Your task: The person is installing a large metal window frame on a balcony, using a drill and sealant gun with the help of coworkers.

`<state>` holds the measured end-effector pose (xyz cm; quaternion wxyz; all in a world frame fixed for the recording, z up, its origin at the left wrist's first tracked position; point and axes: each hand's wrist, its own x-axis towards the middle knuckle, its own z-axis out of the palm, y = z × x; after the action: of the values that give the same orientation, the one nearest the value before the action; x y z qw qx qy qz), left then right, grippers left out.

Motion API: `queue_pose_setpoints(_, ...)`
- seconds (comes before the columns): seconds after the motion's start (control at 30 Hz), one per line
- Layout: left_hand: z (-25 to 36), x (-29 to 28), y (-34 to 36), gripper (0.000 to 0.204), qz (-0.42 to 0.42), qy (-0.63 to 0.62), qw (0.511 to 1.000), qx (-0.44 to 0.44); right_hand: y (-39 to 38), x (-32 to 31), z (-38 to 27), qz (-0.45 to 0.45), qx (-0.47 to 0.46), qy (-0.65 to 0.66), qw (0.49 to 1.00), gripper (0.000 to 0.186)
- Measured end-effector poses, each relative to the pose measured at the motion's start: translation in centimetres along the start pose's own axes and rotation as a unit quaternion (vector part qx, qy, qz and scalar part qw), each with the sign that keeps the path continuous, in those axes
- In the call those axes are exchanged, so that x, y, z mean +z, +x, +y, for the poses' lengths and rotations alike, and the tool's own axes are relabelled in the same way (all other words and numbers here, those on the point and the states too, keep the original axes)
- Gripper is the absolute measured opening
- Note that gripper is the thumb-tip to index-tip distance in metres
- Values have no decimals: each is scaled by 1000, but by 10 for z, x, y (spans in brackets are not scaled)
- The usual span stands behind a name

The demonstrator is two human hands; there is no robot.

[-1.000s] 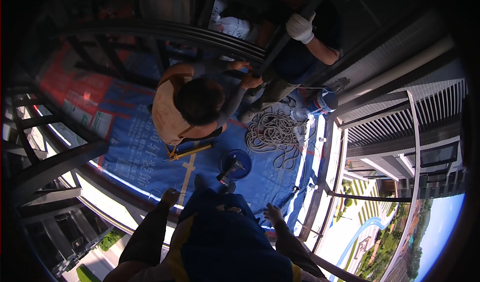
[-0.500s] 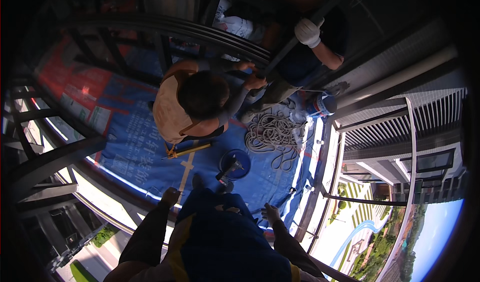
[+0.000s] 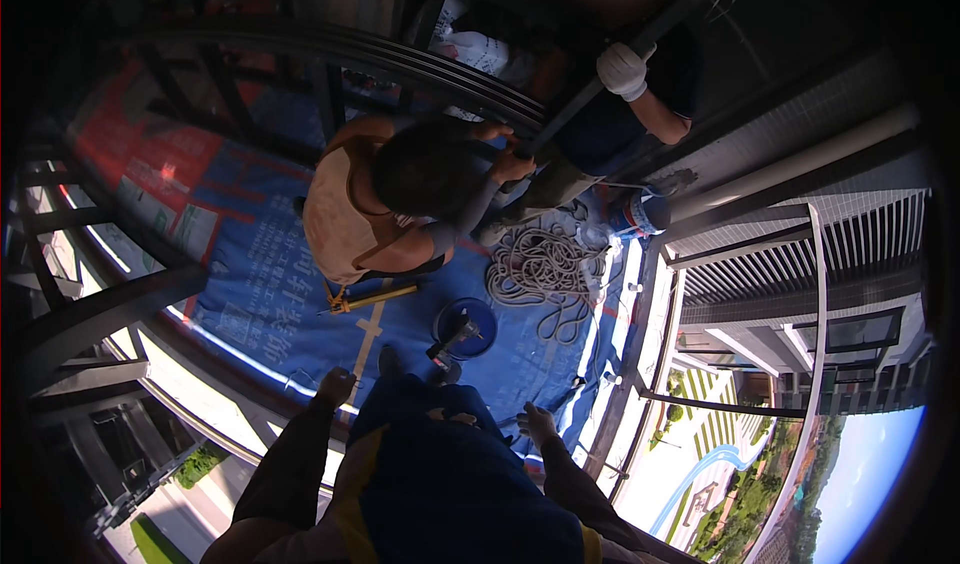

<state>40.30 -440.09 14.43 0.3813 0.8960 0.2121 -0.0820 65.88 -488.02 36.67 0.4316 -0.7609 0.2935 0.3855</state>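
My left hand (image 3: 338, 386) hangs over the blue floor sheet (image 3: 265, 294), its fingers loosely extended and nothing visible in it. My right hand (image 3: 537, 421) is held low on the other side, fingers apart and holding nothing. Between and beyond them stands a round blue bucket (image 3: 483, 339). A dark power tool (image 3: 440, 354) leans at its near rim; its exact kind is hard to make out. Farther off, a crouching person (image 3: 335, 209) grips a dark metal bar (image 3: 570, 109). Another person's white-gloved hand (image 3: 624, 70) is closed on that bar higher up.
Heaped rope (image 3: 545, 269) lies right of the crouching person. Behind it is a blue-and-white pail (image 3: 640, 214) by the wall. A long yellow tool (image 3: 375, 299) rests on the sheet. Dark railings (image 3: 110, 309) edge the left; a curved rail (image 3: 820, 304) borders the drop at right.
The crouching person's head has shifted right and lower over the bar. The gloved hand has moved slightly right. My hands stay almost in place, empty.
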Motion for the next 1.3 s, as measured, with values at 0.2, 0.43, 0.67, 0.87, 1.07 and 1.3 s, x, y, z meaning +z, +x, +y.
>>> queue_pose_setpoints(0.2, 3, -1, -1, 39, -10, -11, 1000, -17, 3, 2, -7, -6, -5, -7, 1000, 52)
queue_pose_setpoints(0.43, 14, -11, -11, 17, 23, 108, 987, 117, 8, 5, 3, -12, -2, 5, 1000, 52)
queue_pose_setpoints(0.67, 55, -30, 3, 34, -2, -77, 994, -81, 15, -1, 16, 3, 15, 37, 999, 43)
queue_pose_setpoints(0.87, 18, -32, 1, 19, -30, 170, 973, 156, 14, 5, 6, -2, 8, 32, 999, 50)
queue_pose_setpoints(1.07, 19, -21, 5, 22, -65, 166, 971, 158, 11, -2, 15, 12, 9, 42, 999, 51)
queue_pose_setpoints(1.3, 18, 1, 19, 38, -23, -56, 998, 0, -1, -12, 20, 9, 11, -6, 1000, 51)
